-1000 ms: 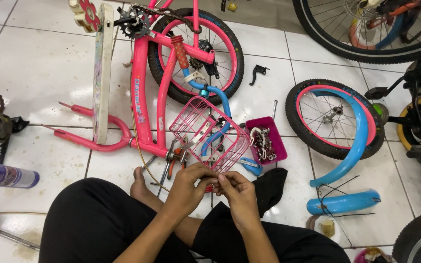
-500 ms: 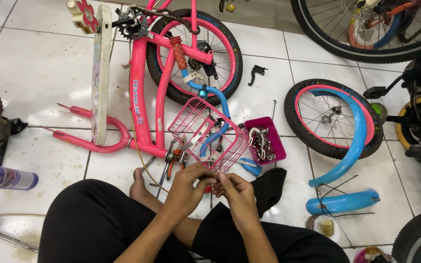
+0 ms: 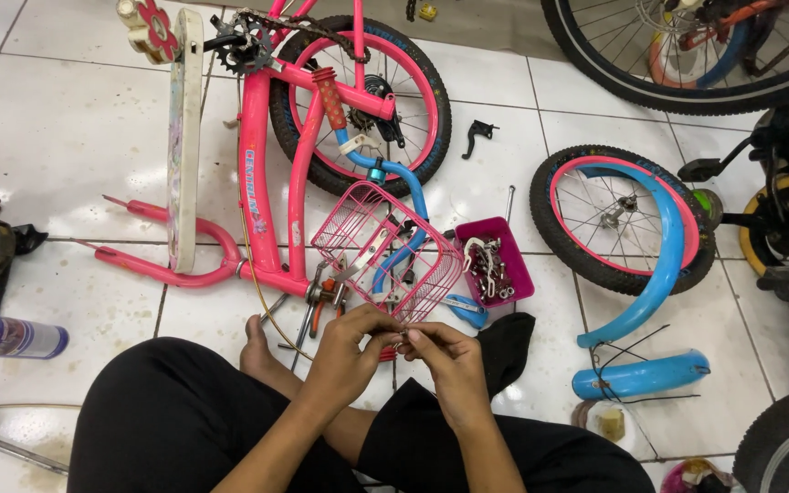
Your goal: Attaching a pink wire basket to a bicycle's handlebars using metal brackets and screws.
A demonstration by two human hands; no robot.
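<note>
Pinching small metal part (image 3: pixel 401 340) between left hand (image 3: pixel 351 342) and right hand (image 3: pixel 442 358) fingertips, beside pink basket (image 3: pixel 385 248); steadying grip, working close.

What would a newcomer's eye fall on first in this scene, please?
A pink children's bicycle frame lies stripped on the white tiled floor, a pink wire basket at its near end. Just below, the left hand and right hand pinch a small part.

Count: one pink bike frame (image 3: pixel 257 173), one wire basket (image 3: pixel 385 246), two blue fenders (image 3: pixel 641 376), one spray can (image 3: pixel 11 336), one parts tray (image 3: pixel 495 267).
</note>
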